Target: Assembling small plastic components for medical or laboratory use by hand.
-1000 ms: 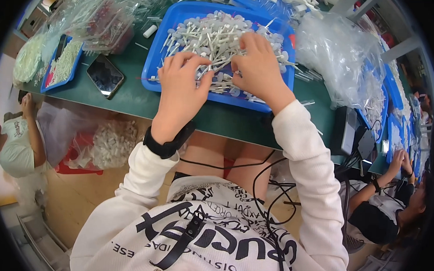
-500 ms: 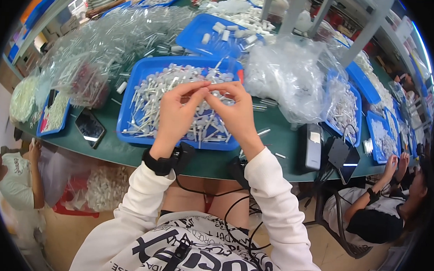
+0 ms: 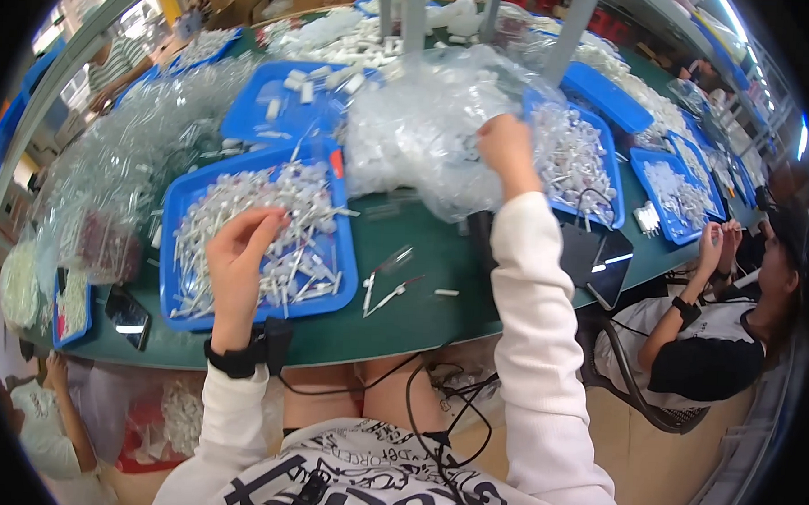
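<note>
My left hand (image 3: 240, 253) is above the near right part of a blue tray (image 3: 349, 282). Its thumb and forefinger are pinched together, and anything between them is too small to make out. The tray is heaped with small white plastic sticks (image 3: 235, 195), many with a clear, rounded piece on them. My right hand (image 3: 506, 149) is stretched far out at the right edge of a crumpled clear plastic bag (image 3: 419, 131). Its fingers are curled closed near the bag, and what they hold, if anything, is hidden.
Another blue tray (image 3: 244, 110) with white cylinders stands behind. On the right is a blue tray (image 3: 614, 162) of white parts, near a dark phone (image 3: 609, 270). Loose sticks (image 3: 386, 297) lie on the green table (image 3: 428, 335). A co-worker (image 3: 717, 329) sits at right.
My hands, earlier together over the tray, have come apart. The right has reached out to the right, to the plastic bag; the left has drawn back toward the tray's near side. The view has swung right.
</note>
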Tool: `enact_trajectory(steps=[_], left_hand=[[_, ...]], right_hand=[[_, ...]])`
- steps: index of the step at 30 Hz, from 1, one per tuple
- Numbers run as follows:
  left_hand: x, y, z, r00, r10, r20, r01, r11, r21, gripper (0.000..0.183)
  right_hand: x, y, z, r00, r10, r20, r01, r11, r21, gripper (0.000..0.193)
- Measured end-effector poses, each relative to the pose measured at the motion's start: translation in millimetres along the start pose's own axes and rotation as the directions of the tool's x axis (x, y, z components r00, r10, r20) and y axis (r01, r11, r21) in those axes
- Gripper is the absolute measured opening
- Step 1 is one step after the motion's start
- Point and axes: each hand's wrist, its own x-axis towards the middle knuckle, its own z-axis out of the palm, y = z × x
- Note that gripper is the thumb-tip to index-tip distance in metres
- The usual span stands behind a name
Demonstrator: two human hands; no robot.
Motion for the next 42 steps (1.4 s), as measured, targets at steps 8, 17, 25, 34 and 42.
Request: enact_trajectory(steps=[8, 17, 25, 34, 42], left_hand=[[-15.9, 9.2, 41.7, 0.966, -0.157, 0.203, 0.196, 0.963, -0.186, 0.017], [-24.4, -6.0, 67.7, 0.921, -0.199, 0.335, 0.282, 0.934, -0.220, 0.015], [-30.5, -12.1, 86.2, 0.907, -0.174, 0.383, 0.263, 0.945, -0.193, 0.015], [-48.0, 0.7, 77.5, 0.888, -0.220, 0.404, 0.278, 0.956, -0.090, 0.014], [-54.5, 12.9, 53.4, 0.895, -0.155, 0.418, 0.220, 0.969, -0.112, 0.010]], right_hand=[[-11.0, -7.5, 34.0, 0.972, 0.035, 0.232, 0.014, 0.978, -0.207, 0.020], [-31.2, -27.6, -6.4, 0.995, 0.093, 0.029, -0.096, 0.989, 0.117, 0.021], [-122.2, -54.7, -88.3, 0.962, -0.003, -0.273, 0.125, 0.893, 0.432, 0.024], [-195.8, -57.8, -62.1, 0.942, -0.205, 0.265, -0.179, 0.359, 0.916, 0.029], [-213.0, -70.8, -63.8, 0.912, -0.235, 0.335, -0.301, 0.170, 0.938, 0.025]])
